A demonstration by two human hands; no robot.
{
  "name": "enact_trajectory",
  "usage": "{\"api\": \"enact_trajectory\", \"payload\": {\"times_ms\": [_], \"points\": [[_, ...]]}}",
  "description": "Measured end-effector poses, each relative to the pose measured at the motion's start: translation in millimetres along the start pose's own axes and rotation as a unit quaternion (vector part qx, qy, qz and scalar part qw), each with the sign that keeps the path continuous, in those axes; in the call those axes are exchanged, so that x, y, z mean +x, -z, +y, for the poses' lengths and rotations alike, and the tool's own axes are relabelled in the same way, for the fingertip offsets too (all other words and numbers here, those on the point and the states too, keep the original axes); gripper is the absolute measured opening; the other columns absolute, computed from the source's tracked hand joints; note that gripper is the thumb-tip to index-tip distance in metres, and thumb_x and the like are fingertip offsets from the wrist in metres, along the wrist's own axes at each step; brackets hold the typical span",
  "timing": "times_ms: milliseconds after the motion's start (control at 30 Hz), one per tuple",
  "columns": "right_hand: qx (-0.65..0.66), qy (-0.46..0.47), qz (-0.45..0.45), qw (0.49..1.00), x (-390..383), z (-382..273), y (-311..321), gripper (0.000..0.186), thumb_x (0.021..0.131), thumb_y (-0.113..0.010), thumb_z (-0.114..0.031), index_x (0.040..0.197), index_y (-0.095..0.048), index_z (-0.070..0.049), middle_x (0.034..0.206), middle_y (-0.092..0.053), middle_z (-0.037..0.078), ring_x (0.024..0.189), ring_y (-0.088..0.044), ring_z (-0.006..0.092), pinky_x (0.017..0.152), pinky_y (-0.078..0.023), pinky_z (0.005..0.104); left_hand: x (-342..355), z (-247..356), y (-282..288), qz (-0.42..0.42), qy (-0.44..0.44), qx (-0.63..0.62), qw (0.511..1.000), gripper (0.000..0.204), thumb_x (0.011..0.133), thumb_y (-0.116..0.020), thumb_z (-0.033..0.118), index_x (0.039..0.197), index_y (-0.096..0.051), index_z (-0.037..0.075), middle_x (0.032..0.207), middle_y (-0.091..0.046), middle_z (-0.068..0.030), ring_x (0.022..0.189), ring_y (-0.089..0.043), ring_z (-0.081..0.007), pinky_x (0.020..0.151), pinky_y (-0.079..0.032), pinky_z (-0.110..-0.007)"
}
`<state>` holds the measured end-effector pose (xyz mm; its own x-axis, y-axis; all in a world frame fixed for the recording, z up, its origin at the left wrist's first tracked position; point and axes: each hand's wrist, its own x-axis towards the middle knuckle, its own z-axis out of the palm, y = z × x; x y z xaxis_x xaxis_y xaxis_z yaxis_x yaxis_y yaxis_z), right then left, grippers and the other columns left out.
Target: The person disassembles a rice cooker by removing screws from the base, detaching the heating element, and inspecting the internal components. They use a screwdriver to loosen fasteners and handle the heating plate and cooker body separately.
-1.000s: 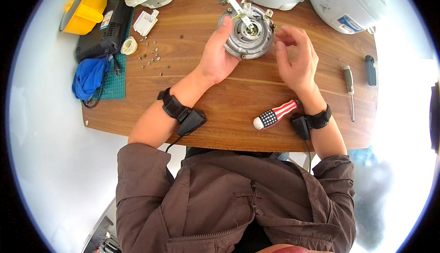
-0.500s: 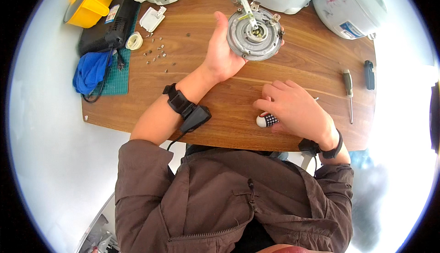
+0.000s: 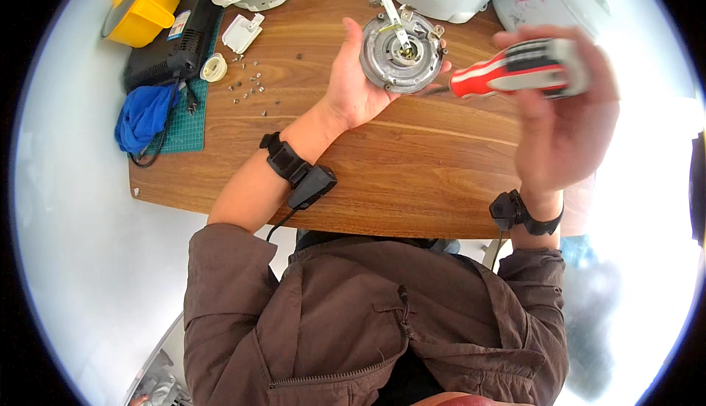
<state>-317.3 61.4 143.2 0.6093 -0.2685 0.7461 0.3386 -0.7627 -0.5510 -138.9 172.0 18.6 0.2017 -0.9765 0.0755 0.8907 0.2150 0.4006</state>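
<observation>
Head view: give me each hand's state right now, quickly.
Left hand: holding the round metal part, fingers mostly hidden behind it.
Right hand: closed around the handle of the red, white and black screwdriver.

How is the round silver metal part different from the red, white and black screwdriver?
The round silver metal part is a wide disc; the red, white and black screwdriver is long and narrow. The left hand holds the part; the right hand grips the screwdriver. Both are being held.
</observation>
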Motion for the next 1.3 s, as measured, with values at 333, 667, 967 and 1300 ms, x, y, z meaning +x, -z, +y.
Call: {"api": "enact_trajectory", "payload": {"times_ms": [333,667,967,1300], "points": [[-0.039,0.079,0.049,0.995,8.7,42.0,0.0,0.051,0.096,-0.07,-0.003,0.142,-0.048,0.005,0.124,-0.066,0.03,0.114,-0.069,0.0385,0.1,-0.058,0.0454,2.1,4.4,5.2,0.012,0.014,0.046,0.999,0.095,0.098,-0.016,0.08,0.16,-0.033,0.009,0.158,-0.041,-0.0262,0.139,-0.046,-0.053,0.106,-0.049,-0.063],[-0.046,0.107,0.056,0.992,8.1,38.9,6.9,0.052,0.1,-0.066,-0.009,0.144,-0.042,0.004,0.125,-0.064,0.033,0.111,-0.07,0.0422,0.091,-0.064,0.046,0.9,2.6,2.8,0.022,0.017,0.03,0.999,0.096,0.1,-0.017,0.078,0.155,-0.038,0.003,0.15,-0.05,-0.0264,0.134,-0.054,-0.0479,0.101,-0.055,-0.057],[-0.083,0.13,0.068,0.986,7.8,32.1,19.1,0.061,0.103,-0.065,-0.028,0.148,-0.037,0.0,0.123,-0.065,0.034,0.106,-0.072,0.0424,0.08,-0.067,0.0434,1.1,0.4,3.1,0.021,0.034,0.073,0.997,0.092,0.1,-0.02,0.077,0.16,-0.032,0.009,0.158,-0.039,-0.0301,0.139,-0.043,-0.0561,0.105,-0.05,-0.064],[-0.083,0.173,0.04,0.981,9.9,39.9,28.9,0.062,0.102,-0.066,-0.027,0.152,-0.037,-0.006,0.12,-0.066,0.035,0.103,-0.073,0.0436,0.073,-0.068,0.0422,2.5,-0.6,8.9,-0.001,0.028,0.071,0.997,0.088,0.101,-0.026,0.076,0.16,-0.032,0.011,0.158,-0.039,-0.0298,0.14,-0.043,-0.0554,0.106,-0.049,-0.064]]}}
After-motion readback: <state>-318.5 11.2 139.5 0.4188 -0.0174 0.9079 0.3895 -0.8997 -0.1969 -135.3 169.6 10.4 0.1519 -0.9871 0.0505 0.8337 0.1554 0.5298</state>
